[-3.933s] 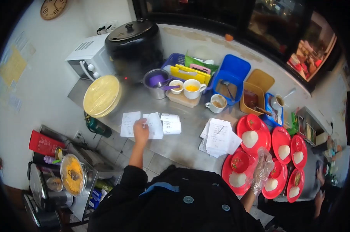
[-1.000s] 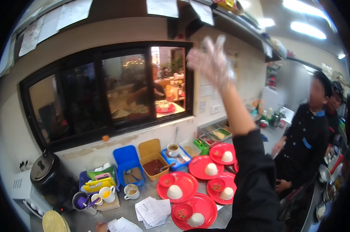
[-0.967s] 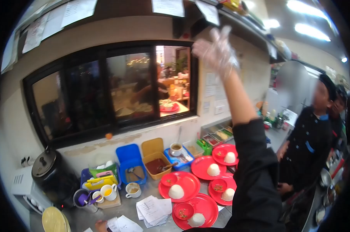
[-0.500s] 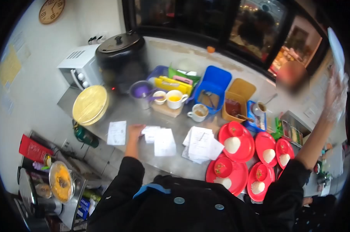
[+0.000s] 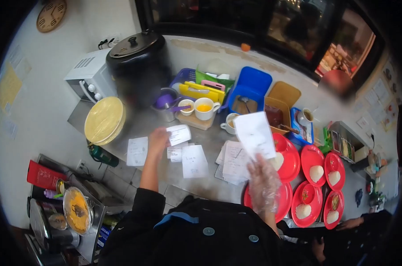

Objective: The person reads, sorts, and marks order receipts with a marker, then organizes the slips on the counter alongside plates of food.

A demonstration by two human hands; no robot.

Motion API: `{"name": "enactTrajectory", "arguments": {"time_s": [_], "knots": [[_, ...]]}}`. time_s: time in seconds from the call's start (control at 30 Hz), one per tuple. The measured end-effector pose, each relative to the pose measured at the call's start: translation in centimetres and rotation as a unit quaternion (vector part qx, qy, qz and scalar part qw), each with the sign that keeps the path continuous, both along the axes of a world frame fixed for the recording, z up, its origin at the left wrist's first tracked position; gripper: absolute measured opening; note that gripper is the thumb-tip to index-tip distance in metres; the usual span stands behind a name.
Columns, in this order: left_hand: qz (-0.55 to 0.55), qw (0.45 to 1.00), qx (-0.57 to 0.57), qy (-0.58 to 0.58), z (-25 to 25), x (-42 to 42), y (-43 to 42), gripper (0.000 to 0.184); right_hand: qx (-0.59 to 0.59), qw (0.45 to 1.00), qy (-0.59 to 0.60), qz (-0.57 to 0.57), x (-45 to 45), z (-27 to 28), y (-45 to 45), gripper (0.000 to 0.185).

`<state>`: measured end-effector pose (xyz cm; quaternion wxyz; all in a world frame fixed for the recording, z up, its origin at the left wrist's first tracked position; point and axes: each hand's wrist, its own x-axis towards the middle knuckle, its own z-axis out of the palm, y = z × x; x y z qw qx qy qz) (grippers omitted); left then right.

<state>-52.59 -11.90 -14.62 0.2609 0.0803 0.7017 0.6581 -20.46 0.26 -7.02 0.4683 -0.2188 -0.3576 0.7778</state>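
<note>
My left hand [image 5: 157, 142] holds a small printed slip [image 5: 179, 134] by its left edge, above the steel counter. My right hand [image 5: 264, 185], in a clear plastic glove, grips the lower end of a white paper [image 5: 255, 133]. That paper is raised over the stack of handwritten papers [image 5: 234, 164] and hides part of a red plate. On the counter near my left hand lie a handwritten sheet [image 5: 137, 151], another printed slip [image 5: 175, 154] and a white note [image 5: 195, 162]. Red plates [image 5: 289, 166] with white mounds and small red bowls stand on the right.
Behind the papers are cups [image 5: 204, 109], a blue container [image 5: 254, 84] and a brown container [image 5: 283, 95]. Yellow plates [image 5: 104, 120], a black pot [image 5: 139, 66] and a microwave [image 5: 88, 73] stand left. A co-worker's hand [image 5: 318, 249] shows at the lower right.
My right hand has come down from the raised position at the right, bringing a paper over the stack. My left hand has lifted a printed slip.
</note>
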Motion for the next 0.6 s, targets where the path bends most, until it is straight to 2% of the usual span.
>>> {"name": "enactTrajectory", "arguments": {"time_s": [0.03,0.07,0.17,0.3,0.4,0.47,0.53,0.57,0.6], "knots": [[-0.060,0.996,0.058,-0.014,1.6,1.2,1.1,0.033,0.009,0.998,0.021,0.052,-0.2,0.2,-0.7,0.054],[-0.121,0.986,0.115,-0.030,3.0,2.5,2.3,0.034,0.009,0.999,0.021,0.041,-0.4,0.0,-1.1,0.054],[-0.216,0.957,0.185,-0.064,6.4,6.4,6.3,0.032,-0.002,0.993,0.034,0.117,-0.8,0.0,-1.6,0.052],[-0.308,0.923,0.215,-0.079,8.4,10.5,10.8,0.032,-0.029,0.997,0.020,0.067,0.5,1.0,-1.5,0.052],[-0.353,0.917,0.179,-0.051,8.4,13.2,13.7,0.032,-0.044,0.999,0.010,0.004,2.6,0.9,-1.3,0.051],[-0.371,0.913,0.168,-0.022,8.2,15.4,15.5,0.031,-0.047,0.998,0.000,-0.038,3.9,0.6,-1.0,0.049],[-0.358,0.921,0.156,-0.003,7.9,17.4,17.1,0.029,-0.108,0.992,-0.015,-0.059,5.6,-0.7,-0.8,0.051],[-0.362,0.915,0.176,-0.007,7.4,18.3,18.0,0.027,-0.100,0.991,-0.069,-0.058,6.9,-0.7,-0.1,0.058],[-0.374,0.911,0.175,-0.008,7.4,19.2,18.8,0.027,-0.101,0.990,-0.067,-0.071,8.1,-0.5,0.9,0.058]]}}
